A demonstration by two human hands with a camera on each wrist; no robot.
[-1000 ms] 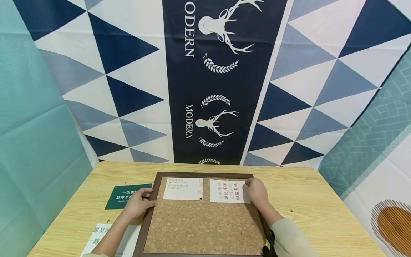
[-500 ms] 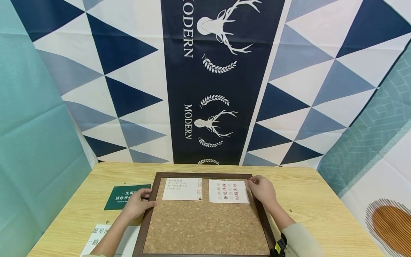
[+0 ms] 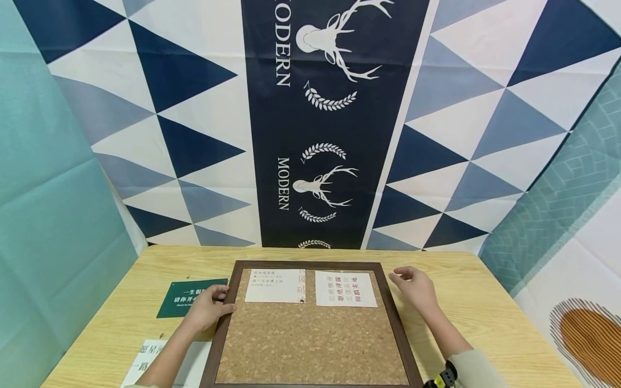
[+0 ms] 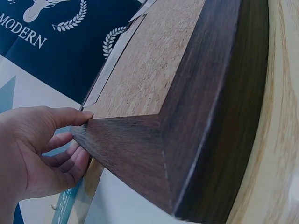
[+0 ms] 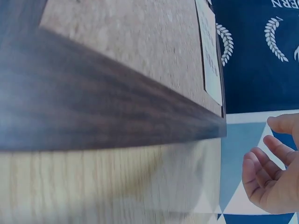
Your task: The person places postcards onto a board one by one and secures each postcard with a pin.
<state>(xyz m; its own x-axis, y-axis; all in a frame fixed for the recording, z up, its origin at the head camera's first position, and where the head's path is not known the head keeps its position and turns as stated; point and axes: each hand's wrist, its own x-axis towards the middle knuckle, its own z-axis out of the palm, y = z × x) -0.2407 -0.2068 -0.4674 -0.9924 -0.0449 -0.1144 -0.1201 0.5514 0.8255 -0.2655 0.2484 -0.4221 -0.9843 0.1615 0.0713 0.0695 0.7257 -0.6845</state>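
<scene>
Two hands are well apart, one on either side of the board (image 3: 310,345), which lies on the table (image 3: 466,323) between them. The left hand (image 3: 206,310) grips the board's left edge, thumb (image 4: 70,115) on top and the other fingers curled at the outer side. The right hand (image 3: 414,288) is loosely bent, near the board's far right corner but off it. Between the hands, two cards lie on the cork: the left card (image 3: 275,285) nearer the left hand, the right card (image 3: 346,289) nearer the right. A green card (image 3: 181,296) lies just left of the left hand; a white sheet (image 3: 145,360) is partly hidden by the left forearm.
</scene>
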